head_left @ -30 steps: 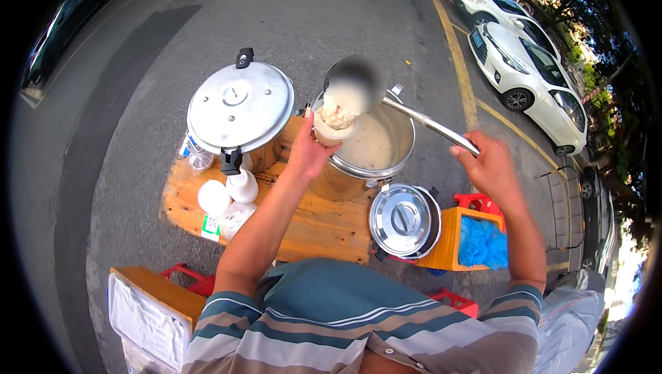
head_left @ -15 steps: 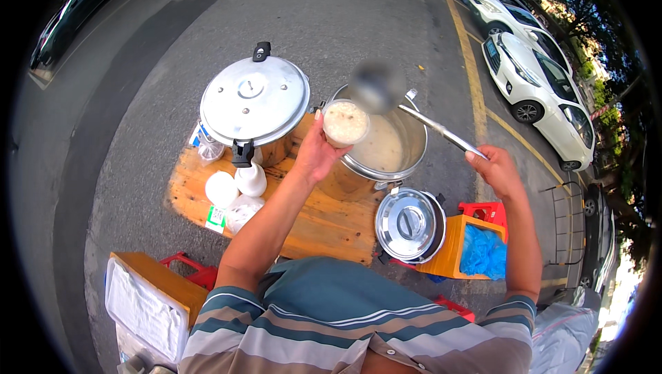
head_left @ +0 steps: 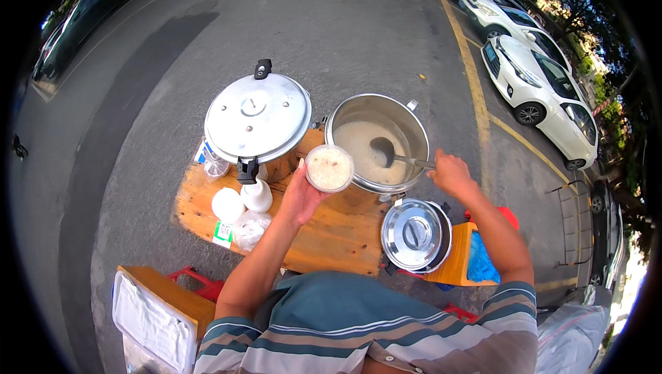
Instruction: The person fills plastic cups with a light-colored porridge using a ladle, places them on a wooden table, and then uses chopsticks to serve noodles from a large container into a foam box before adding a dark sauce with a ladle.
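Observation:
My left hand (head_left: 303,194) is closed round a clear plastic cup (head_left: 330,168) filled with whitish porridge, held above the wooden table near the pot's front left rim. A ladle (head_left: 414,161) is gripped by its handle in my right hand (head_left: 452,173). Its bowl rests in the pale porridge (head_left: 358,141) inside the open steel pot (head_left: 418,132). Left of that pot stands a second large pot under a clamped silver lid (head_left: 234,113). White plastic bottles (head_left: 256,196) and a clear plastic bag (head_left: 251,229) sit below it on the table.
The wooden table (head_left: 331,239) carries both big pots. At its right is a smaller lidded pot (head_left: 412,234), beside an orange box (head_left: 452,267) with a blue bag (head_left: 481,261). A cloth-topped container (head_left: 153,319) stands lower left. Parked white cars (head_left: 541,84) line the right.
My right hand has lowered the ladle from above the cup into the porridge in the pot. My left hand has drawn the filled cup down and left, away from the pot's opening.

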Action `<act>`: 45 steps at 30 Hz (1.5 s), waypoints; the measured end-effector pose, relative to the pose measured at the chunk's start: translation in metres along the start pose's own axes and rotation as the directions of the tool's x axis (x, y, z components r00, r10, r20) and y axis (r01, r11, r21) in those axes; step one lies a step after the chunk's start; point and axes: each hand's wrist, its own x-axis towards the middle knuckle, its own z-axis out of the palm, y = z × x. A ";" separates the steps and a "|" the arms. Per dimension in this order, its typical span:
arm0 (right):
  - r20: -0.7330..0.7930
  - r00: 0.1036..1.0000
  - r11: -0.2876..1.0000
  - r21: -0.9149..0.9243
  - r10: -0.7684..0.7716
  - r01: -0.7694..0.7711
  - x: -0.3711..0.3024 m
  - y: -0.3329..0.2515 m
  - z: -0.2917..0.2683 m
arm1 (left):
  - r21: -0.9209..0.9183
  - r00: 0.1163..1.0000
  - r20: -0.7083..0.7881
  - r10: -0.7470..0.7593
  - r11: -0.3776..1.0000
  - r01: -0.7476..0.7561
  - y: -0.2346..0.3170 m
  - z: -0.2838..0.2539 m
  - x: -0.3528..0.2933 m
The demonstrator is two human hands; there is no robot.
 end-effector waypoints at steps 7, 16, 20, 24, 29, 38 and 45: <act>0.076 0.989 0.975 0.193 -0.125 0.108 0.020 0.011 0.017 | -0.023 0.990 -0.120 -0.069 0.997 0.067 -0.016 -0.035 -0.038; 0.077 0.985 0.983 -0.094 -0.151 0.158 0.012 -0.032 0.019 | -0.121 0.992 -0.105 -0.064 0.991 0.051 -0.024 -0.063 -0.077; -0.083 0.924 0.898 0.218 -0.372 0.381 -0.004 -0.085 0.007 | -0.104 0.991 -0.113 -0.069 0.993 0.057 -0.030 -0.078 -0.080; -0.044 0.784 0.682 0.464 -0.620 0.565 -0.037 -0.173 0.015 | -0.118 0.991 -0.101 -0.089 0.990 0.077 -0.032 -0.081 -0.084; -0.076 0.652 0.616 0.261 -0.755 0.744 -0.047 -0.243 0.061 | -0.133 0.989 -0.055 -0.134 0.983 0.126 -0.035 -0.083 -0.084; 0.057 0.668 0.655 0.275 -0.742 0.704 -0.033 -0.275 0.107 | -0.032 0.966 -0.206 -0.158 0.987 0.154 -0.045 -0.137 -0.094; 0.069 0.745 0.726 0.302 -0.663 0.618 0.004 -0.297 0.190 | 0.351 0.773 -0.623 0.120 0.926 0.139 -0.019 -0.199 -0.123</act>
